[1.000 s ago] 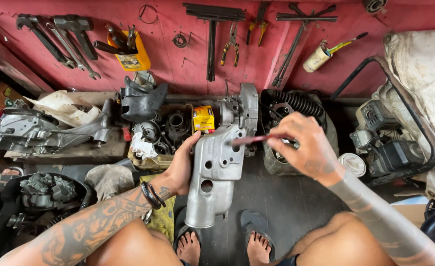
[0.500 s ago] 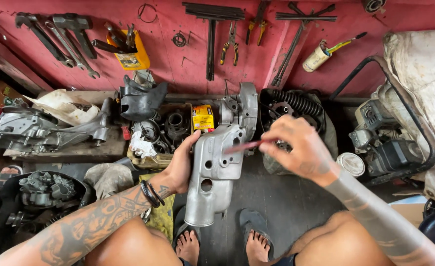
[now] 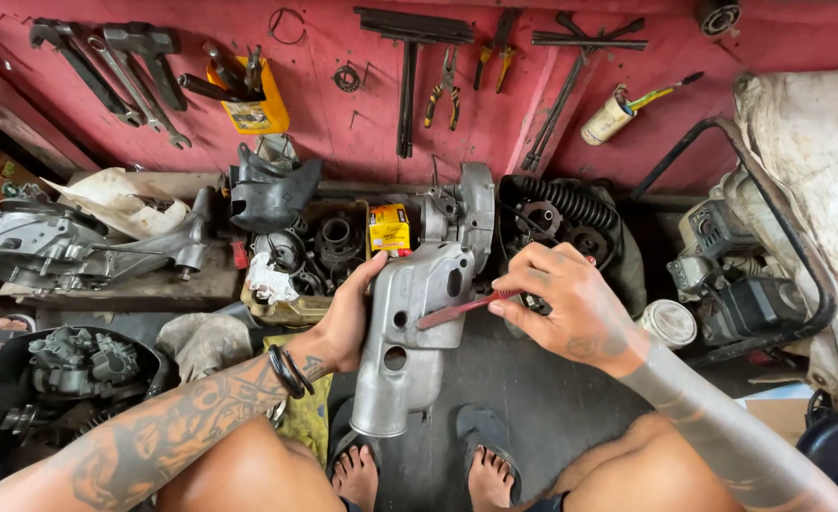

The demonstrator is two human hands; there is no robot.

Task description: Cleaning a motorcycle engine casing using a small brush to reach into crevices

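A long grey metal engine cover [image 3: 405,356] stands on end between my knees. My left hand [image 3: 348,318] grips its left edge near the top and steadies it. My right hand [image 3: 566,308] pinches a thin red-handled tool [image 3: 461,308], whose tip lies against the cover's upper face. Behind the cover stands a grey engine case [image 3: 461,213], with a small yellow box [image 3: 389,228] beside it. My bare feet in sandals [image 3: 485,455] rest on the dark floor below.
Wrenches [image 3: 106,66], pliers [image 3: 442,85] and bars hang on the red wall. A crate of engine parts [image 3: 310,256] sits at left of centre, a black finned cylinder [image 3: 570,213] at right, a small engine [image 3: 736,284] at far right, and more castings [image 3: 49,242] at left.
My right hand has drawn the red tool down and to the left across the cover. The cover and my left hand have stayed almost still.
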